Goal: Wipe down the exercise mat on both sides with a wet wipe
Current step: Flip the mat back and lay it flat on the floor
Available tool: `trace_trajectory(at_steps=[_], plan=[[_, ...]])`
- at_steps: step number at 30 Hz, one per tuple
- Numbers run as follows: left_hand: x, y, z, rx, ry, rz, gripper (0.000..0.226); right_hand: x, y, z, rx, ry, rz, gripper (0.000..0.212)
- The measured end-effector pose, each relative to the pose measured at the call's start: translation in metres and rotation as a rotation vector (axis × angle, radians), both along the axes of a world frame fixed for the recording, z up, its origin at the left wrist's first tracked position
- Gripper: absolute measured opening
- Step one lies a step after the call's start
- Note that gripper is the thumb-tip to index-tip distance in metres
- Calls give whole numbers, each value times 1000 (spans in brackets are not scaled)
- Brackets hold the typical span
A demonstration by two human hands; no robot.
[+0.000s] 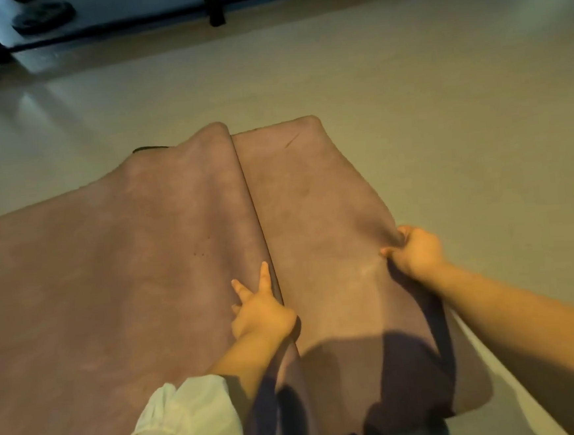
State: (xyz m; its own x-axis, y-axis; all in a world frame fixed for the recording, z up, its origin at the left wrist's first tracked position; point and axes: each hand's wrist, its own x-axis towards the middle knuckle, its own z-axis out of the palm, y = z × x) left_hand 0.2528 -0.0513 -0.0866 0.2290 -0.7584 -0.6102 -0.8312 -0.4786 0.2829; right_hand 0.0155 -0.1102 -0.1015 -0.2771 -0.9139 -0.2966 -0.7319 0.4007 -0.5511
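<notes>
- Pale floor (404, 70) fills the room, with dark furniture legs (215, 3) at the far side and a dark shoe (43, 16) near the far left corner.
- On this floor lies the mat (93, 267), dusty pink-brown; it is folded so that a long crease runs away from the person, between the two hands.
- The right hand (415, 253) grips the right edge of the mat: fingers are curled over the edge and the thumb presses from the inner side, so the material bunches into wrinkles just at the grip. Below this grip the edge is lifted and shows a dark underside.
- The left hand (260, 313) is at the crease, near the middle. Two fingers (264, 277) are stretched straight and lie on the left flap; the other fingers are hidden behind the fold, so I cannot tell if they hold it.
- A white sleeve (185, 421) covers the left forearm, behind that hand; the right forearm is bare.
- Left of the crease, the mat spreads wide and flat to the frame border.
</notes>
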Motion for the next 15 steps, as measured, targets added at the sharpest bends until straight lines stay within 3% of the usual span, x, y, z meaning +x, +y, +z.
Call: trace_trajectory(at_steps=[7, 11, 13, 15], plan=[[-8, -1, -4, 62, 23, -127, 84, -74, -45, 35, -121, 232, -212, 23], [-15, -5, -4, 29, -126, -333, 60, -64, -54, 31, -85, 554, -181, 19], [-15, -11, -5, -18, -209, -511, 49, -55, -49, 14, 0, 575, -174, 29], [-12, -21, -6, -30, -266, -563, 56, -42, -38, -3, 127, 527, -143, 50]])
